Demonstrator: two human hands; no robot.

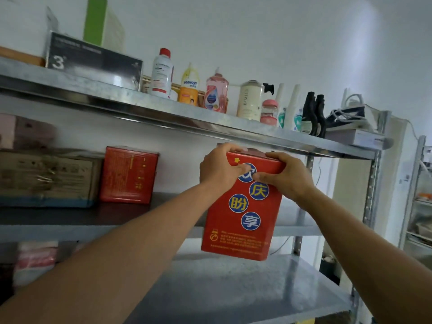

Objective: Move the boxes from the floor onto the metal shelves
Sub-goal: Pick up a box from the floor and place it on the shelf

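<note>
Gripping red box (243, 206) top: left hand (219, 168), right hand (284, 177).

Storeroom: metal shelves (210, 127), stacked boxes (129, 175).

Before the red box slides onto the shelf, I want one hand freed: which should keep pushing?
Probably the right hand: it wraps the red box top corner; the left hand is nearer the second red box.

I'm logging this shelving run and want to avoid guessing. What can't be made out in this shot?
All in the head view:
- Top blue circle on the red box: covered by the left hand and right hand.
- Whether the box's base rests on the middle shelf: hidden behind the box front.
- Cardboard carton print: blurred.
- The floor and any remaining boxes: outside the frame.
</note>
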